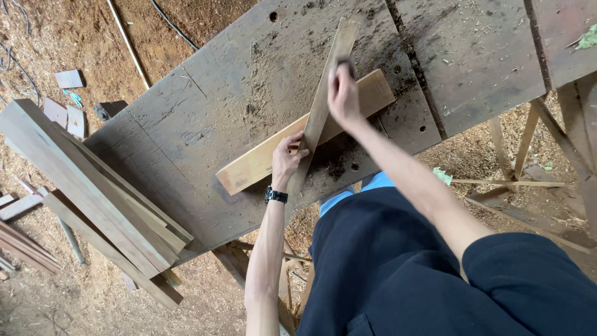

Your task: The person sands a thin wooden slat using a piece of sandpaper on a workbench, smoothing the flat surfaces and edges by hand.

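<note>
A pale wooden plank (305, 134) lies flat on the dusty grey table (205, 118), running from about 8 o'clock to 2 o'clock. Across it lies a thin grey wooden strip (323, 102), pointing from 7 o'clock up to 1 o'clock, so that the two form a cross.

The left hand (287, 158) is closed on the lower part of the strip, just where it crosses the plank, thumb and fingers pinching its edges. The right hand (343, 96) is pressed on the strip higher up, fingers wrapped around a small dark object (344, 62) (too hidden to name). The hands are apart, one at each side of the crossing.

No packages or signs show; the only flat pale pieces are small offcut blocks (68, 99) on the sawdust floor (74, 43) at 10 o'clock.

The table's near edge runs diagonally past the person's dark trousers (385, 267). Its left end at 8 o'clock is crowded by a stack of long boards (93, 193) leaning over the edge. Open table surface lies at 11 o'clock, toward the far edge, and at 1 o'clock beyond a dark gap (410, 62) between the boards.
</note>
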